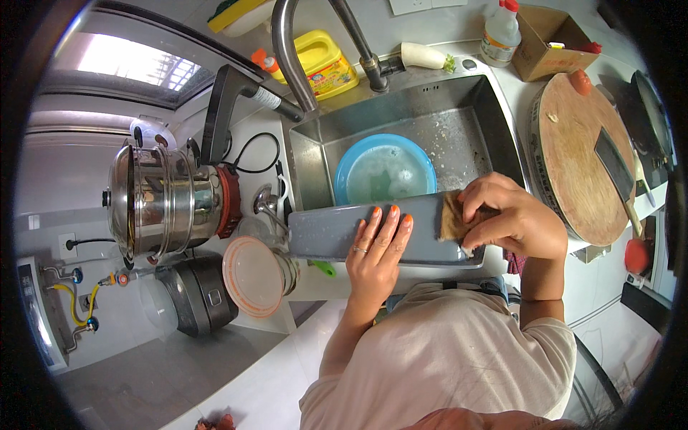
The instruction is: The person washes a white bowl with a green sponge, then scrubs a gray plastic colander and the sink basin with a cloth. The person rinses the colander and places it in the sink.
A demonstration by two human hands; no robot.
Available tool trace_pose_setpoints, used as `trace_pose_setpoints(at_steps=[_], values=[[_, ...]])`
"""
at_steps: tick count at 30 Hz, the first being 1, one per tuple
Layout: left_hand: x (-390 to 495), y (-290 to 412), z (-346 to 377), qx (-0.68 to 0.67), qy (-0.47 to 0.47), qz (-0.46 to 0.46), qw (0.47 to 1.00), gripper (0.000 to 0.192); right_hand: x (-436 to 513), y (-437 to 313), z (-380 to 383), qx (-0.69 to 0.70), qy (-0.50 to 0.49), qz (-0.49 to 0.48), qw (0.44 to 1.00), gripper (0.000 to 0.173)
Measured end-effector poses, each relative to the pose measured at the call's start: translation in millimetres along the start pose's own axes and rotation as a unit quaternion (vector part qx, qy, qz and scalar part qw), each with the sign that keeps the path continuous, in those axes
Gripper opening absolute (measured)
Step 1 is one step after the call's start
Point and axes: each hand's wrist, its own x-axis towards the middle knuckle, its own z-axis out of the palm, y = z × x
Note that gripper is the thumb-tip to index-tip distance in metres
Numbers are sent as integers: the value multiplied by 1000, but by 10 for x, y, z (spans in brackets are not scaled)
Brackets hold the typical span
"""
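A long grey plastic panel or tray (328, 232) lies across the near edge of the steel sink. Flat on its middle, fingers slightly apart, rests my left hand (379, 247). My right hand (510, 220) pinches a brown cloth (452, 217) against the panel's right end. Behind the panel, a blue basin (344, 161) with cloudy, sudsy water stands in the sink (457, 123). Small food scraps are scattered over the sink floor to the right of the basin. What lies under the panel is hidden.
A round wooden chopping board (570, 145) with a cleaver (615, 164) and a tomato (580, 82) is at right. The tap (285, 48) arches over the sink's back left. A white radish (422, 55) lies behind. Left are a steel steamer pot (172, 196) and stacked bowls (252, 276).
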Motion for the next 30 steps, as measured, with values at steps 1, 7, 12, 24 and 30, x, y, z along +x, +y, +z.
trace_pose_setpoints(at_steps=[1, 7, 12, 24, 30], values=[[-5, -13, 5, 1, 5, 0, 1000, 40, -9, -9, 0, -16, 14, 15, 1000, 9], [3, -16, -21, 2, 1, 1, 1000, 41, 123, -83, 162, 10, 5, -16, 1000, 11], [-1, -8, -18, 2, 1, -2, 1000, 41, 123, -66, 166, 32, -17, -24, 999, 6], [220, -55, 75, -7, 51, 43, 998, 43, -200, 116, 284, 142, 199, 155, 957, 17], [265, -144, -62, -67, 95, 14, 993, 53, -272, 218, 371, 146, 260, 175, 938, 15]])
